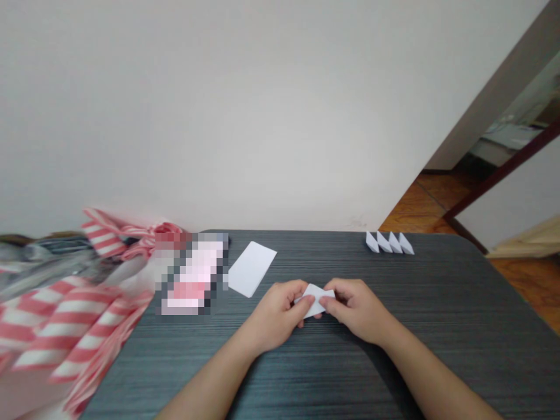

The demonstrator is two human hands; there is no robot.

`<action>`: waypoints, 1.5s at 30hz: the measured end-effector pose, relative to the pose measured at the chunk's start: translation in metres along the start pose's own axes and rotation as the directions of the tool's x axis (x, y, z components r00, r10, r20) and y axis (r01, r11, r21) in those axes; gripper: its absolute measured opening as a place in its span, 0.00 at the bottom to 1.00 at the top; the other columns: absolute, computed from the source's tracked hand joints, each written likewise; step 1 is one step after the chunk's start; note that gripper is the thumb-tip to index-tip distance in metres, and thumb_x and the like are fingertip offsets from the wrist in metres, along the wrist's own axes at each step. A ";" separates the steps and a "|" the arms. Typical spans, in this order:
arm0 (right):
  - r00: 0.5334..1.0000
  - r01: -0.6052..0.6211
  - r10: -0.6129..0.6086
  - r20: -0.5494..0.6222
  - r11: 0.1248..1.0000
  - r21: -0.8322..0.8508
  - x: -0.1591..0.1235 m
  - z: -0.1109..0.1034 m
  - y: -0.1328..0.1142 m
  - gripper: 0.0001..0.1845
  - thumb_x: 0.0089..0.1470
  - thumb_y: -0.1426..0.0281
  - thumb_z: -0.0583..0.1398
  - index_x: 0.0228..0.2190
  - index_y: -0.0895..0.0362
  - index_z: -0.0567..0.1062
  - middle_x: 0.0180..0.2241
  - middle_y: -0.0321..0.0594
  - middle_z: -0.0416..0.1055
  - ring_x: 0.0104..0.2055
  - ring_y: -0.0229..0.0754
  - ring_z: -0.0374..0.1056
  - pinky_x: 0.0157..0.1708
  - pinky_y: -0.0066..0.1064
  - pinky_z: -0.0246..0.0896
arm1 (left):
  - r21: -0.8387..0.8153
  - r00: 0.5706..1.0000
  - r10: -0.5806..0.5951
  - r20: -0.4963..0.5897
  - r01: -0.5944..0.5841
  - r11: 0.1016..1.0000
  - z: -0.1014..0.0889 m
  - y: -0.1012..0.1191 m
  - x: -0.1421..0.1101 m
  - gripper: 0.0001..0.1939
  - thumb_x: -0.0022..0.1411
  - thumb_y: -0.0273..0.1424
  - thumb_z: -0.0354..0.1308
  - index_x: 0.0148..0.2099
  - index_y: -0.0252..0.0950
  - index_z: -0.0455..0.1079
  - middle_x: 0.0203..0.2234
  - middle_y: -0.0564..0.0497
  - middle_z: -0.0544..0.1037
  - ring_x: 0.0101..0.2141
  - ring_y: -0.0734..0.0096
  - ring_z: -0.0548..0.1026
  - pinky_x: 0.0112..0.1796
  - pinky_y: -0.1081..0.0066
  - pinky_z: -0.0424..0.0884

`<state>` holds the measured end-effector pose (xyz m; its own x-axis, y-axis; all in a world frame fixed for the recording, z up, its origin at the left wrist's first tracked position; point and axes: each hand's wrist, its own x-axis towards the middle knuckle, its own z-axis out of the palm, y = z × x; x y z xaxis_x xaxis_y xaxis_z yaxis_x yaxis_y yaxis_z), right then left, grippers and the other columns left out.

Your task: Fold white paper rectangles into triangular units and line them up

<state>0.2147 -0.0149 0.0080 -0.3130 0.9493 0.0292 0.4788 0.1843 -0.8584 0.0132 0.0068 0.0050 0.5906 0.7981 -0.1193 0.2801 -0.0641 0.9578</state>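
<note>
A small folded piece of white paper (315, 294) is held between both hands above the dark table. My left hand (282, 309) pinches its left side, thumb on top and fingers beneath. On the other side my right hand (354, 306) grips the paper the same way, and the two thumbs nearly meet over it. Beyond my left hand lies a flat stack of white paper sheets (252, 268). Several folded white paper pieces (389, 242) with pointed ends stand in a row at the far right of the table.
The dark wood-grained table (437, 315) meets a pale wall (280, 116) at the back. A pixelated, phone-shaped item (195, 274) lies at the left. Red-and-white striped cloth (74, 326) is heaped along the left edge. Wooden floor (411, 204) shows at the right.
</note>
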 end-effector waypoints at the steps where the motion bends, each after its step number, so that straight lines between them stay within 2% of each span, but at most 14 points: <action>1: 1.000 -0.002 0.002 0.005 1.000 0.000 0.000 0.000 -0.001 0.11 0.58 0.70 0.59 0.27 0.58 0.79 0.21 0.34 0.70 0.22 0.34 0.61 0.24 0.25 0.53 | 0.004 1.000 -0.002 0.001 0.002 1.000 0.000 0.000 0.000 0.15 0.68 0.37 0.51 0.36 0.33 0.72 0.25 0.53 0.76 0.23 0.76 0.69 0.25 0.77 0.62; 11: 0.998 -0.052 0.053 -0.016 0.997 0.049 0.000 0.001 0.000 0.12 0.59 0.71 0.58 0.24 0.59 0.74 0.18 0.31 0.67 0.19 0.32 0.60 0.22 0.23 0.52 | -0.027 1.000 0.018 0.013 -0.017 0.999 0.001 0.002 0.001 0.15 0.68 0.37 0.51 0.38 0.33 0.73 0.30 0.50 0.80 0.23 0.76 0.70 0.26 0.77 0.64; 19: 0.999 -0.051 0.050 0.022 0.996 0.070 0.000 0.003 0.000 0.11 0.58 0.71 0.58 0.25 0.59 0.74 0.18 0.31 0.66 0.19 0.32 0.57 0.20 0.23 0.50 | 0.089 1.000 0.022 0.005 -0.022 0.996 -0.001 0.004 -0.001 0.17 0.68 0.36 0.51 0.33 0.33 0.76 0.22 0.53 0.77 0.22 0.77 0.69 0.25 0.78 0.62; 22: 0.999 -0.040 0.038 0.031 0.998 0.057 -0.001 0.004 -0.002 0.09 0.57 0.70 0.60 0.26 0.59 0.74 0.19 0.31 0.67 0.20 0.32 0.57 0.21 0.23 0.49 | 0.122 1.000 0.023 0.013 -0.025 0.992 -0.002 0.003 -0.001 0.17 0.68 0.36 0.51 0.32 0.33 0.76 0.23 0.52 0.78 0.22 0.77 0.69 0.25 0.77 0.60; 27: 0.997 -0.059 0.056 0.056 0.996 0.066 -0.001 0.003 -0.003 0.13 0.59 0.68 0.58 0.24 0.59 0.72 0.19 0.32 0.69 0.20 0.32 0.59 0.21 0.23 0.51 | 0.088 1.000 0.021 0.014 -0.022 0.996 -0.001 0.003 0.000 0.18 0.68 0.37 0.51 0.32 0.34 0.76 0.25 0.52 0.79 0.23 0.77 0.69 0.26 0.77 0.61; 34: 0.993 -0.117 0.115 0.022 0.987 0.109 -0.001 0.000 -0.001 0.12 0.58 0.70 0.58 0.23 0.58 0.71 0.16 0.30 0.64 0.19 0.32 0.58 0.21 0.23 0.52 | -0.007 0.999 -0.022 -0.035 0.022 1.000 0.001 0.003 0.000 0.16 0.67 0.38 0.51 0.35 0.33 0.73 0.26 0.50 0.80 0.21 0.76 0.68 0.24 0.77 0.62; 38: 0.991 -0.136 0.132 0.036 0.981 0.139 0.000 0.001 0.000 0.12 0.58 0.70 0.58 0.23 0.58 0.70 0.16 0.30 0.65 0.18 0.32 0.59 0.20 0.23 0.52 | 0.024 0.997 -0.051 -0.056 0.053 0.998 0.000 0.005 0.000 0.17 0.67 0.38 0.51 0.32 0.33 0.73 0.21 0.51 0.78 0.19 0.76 0.67 0.23 0.77 0.62; 45: 0.991 -0.129 0.120 0.066 0.977 0.170 0.000 0.002 0.000 0.09 0.57 0.70 0.59 0.26 0.59 0.73 0.17 0.30 0.64 0.19 0.32 0.57 0.20 0.23 0.50 | 0.040 0.998 -0.038 -0.044 0.039 0.998 -0.001 0.007 -0.001 0.18 0.67 0.38 0.51 0.31 0.33 0.75 0.17 0.54 0.73 0.18 0.77 0.65 0.22 0.78 0.60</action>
<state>0.2132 -0.0158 0.0064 -0.3072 0.9455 -0.1077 0.3690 0.0140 -0.9293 0.0140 0.0057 0.0117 0.5459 0.8254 -0.1437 0.3333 -0.0566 0.9411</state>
